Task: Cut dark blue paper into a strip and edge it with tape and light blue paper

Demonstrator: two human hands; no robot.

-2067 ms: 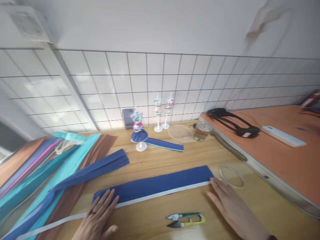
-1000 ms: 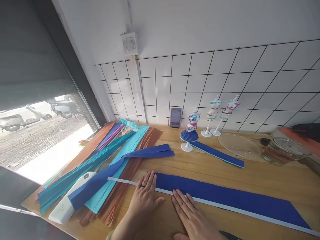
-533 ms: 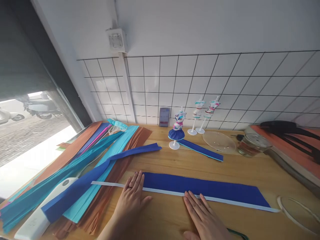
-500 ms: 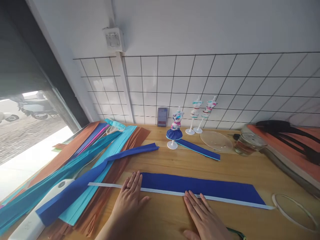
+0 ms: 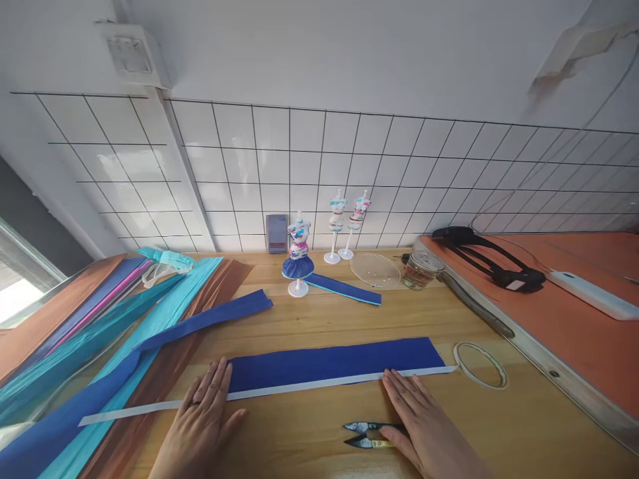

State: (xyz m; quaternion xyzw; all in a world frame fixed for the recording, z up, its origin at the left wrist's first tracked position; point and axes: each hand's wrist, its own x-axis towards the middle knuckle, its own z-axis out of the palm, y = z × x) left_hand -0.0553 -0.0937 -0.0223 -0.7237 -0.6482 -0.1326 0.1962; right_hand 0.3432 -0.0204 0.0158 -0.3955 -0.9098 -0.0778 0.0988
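Observation:
A dark blue strip of crepe-like paper point(image 5: 324, 362) lies flat across the wooden table. Along its front edge runs white tape point(image 5: 279, 389), whose loose left end reaches over the pile of coloured paper and whose right end leads to a tape roll point(image 5: 482, 364). My left hand point(image 5: 202, 416) lies flat, fingers stretched, on the tape at the strip's left end. Flat on the tape nearer its right end is my right hand point(image 5: 419, 416), fingers extended. Thread snips point(image 5: 369, 432) rest beside my right thumb, their handles partly hidden by that hand.
Coloured crepe paper sheets point(image 5: 164, 303) pile up at the left. Small dress forms stand behind, one in a blue skirt point(image 5: 298, 267). A folded blue strip point(image 5: 344, 290), a clear round dish point(image 5: 374, 271) and a glass jar point(image 5: 423, 266) sit nearby. An orange surface point(image 5: 589, 352) borders the right.
The view has swung to the right. My right hand has slid rightward along the tape, while my left stays at the strip's left end. The snips now show more fully.

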